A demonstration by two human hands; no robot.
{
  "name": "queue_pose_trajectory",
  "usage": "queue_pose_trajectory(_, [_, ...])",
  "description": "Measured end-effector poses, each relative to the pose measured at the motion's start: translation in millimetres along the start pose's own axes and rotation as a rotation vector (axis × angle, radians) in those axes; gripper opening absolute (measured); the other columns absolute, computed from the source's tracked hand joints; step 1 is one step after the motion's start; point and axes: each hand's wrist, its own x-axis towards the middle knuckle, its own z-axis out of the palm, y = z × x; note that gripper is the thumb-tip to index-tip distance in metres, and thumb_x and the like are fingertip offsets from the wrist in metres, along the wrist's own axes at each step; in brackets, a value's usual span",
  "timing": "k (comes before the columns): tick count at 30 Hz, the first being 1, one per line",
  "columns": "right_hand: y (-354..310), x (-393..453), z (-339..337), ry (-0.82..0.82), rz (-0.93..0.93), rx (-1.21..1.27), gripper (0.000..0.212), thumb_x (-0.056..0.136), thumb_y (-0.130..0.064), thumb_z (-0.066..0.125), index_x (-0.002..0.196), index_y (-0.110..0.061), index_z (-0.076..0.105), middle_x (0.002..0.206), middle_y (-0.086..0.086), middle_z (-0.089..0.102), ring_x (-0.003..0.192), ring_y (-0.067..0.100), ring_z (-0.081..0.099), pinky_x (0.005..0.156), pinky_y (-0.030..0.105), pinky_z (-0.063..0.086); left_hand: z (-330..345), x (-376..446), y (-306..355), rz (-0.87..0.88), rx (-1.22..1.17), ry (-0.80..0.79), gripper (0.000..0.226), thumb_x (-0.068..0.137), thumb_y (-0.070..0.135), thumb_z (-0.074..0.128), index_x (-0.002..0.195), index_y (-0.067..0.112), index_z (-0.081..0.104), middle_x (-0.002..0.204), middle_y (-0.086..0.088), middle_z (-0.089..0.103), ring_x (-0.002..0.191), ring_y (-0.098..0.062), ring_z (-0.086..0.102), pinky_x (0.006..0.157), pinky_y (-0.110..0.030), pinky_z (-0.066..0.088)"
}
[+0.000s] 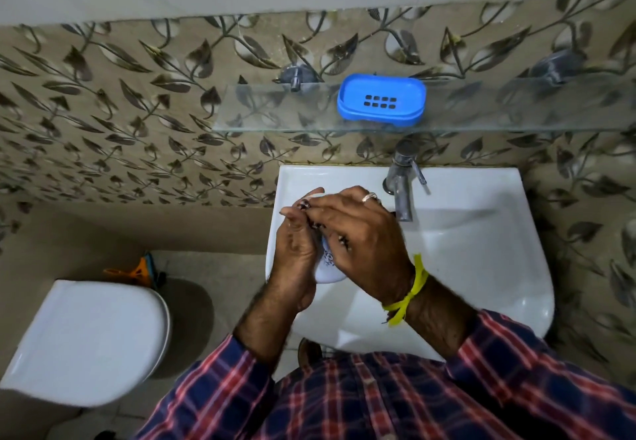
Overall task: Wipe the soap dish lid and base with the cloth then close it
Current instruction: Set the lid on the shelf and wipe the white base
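The blue soap dish base (381, 100), with a grid of drain holes, sits open on the glass shelf (275, 119) above the sink. Over the sink's left side, my left hand (296, 254) holds the pale whitish lid (331, 269) from the left. Only the lid's lower end shows between my hands. My right hand (361, 233) lies over the lid from the right, fingers curled. Dark patterned bits of the cloth (311, 223) peek out under those fingers. Most of the cloth is hidden.
The white sink (481, 233) has a chrome tap (401, 185) at its back, just right of my hands. A white toilet with its lid down (86, 343) stands at lower left. An orange and blue item (144, 269) lies on the floor behind it.
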Motion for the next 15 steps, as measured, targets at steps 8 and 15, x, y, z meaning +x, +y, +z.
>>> queue_pose_trajectory(8, [19, -23, 2, 0.081, 0.415, 0.078, 0.028, 0.081, 0.004, 0.064, 0.102, -0.011, 0.076, 0.103, 0.003, 0.076, 0.093, 0.023, 0.068, 0.085, 0.039, 0.053, -2, -2, -14, -0.064, 0.000, 0.020, 0.086, 0.064, 0.052, 0.087, 0.135, 0.014, 0.057, 0.118, -0.008, 0.074, 0.108, -0.025, 0.071, 0.084, -0.033, 0.059])
queue_pose_trajectory(15, [28, -26, -14, 0.173, 0.519, 0.044, 0.022, 0.084, -0.003, 0.070, 0.103, -0.013, 0.077, 0.105, 0.001, 0.076, 0.096, 0.019, 0.069, 0.089, 0.037, 0.054, -4, 4, -12, 0.134, 0.436, -0.018, 0.061, 0.071, 0.009, 0.087, 0.125, 0.024, 0.062, 0.118, 0.006, 0.071, 0.108, -0.012, 0.068, 0.086, -0.025, 0.058])
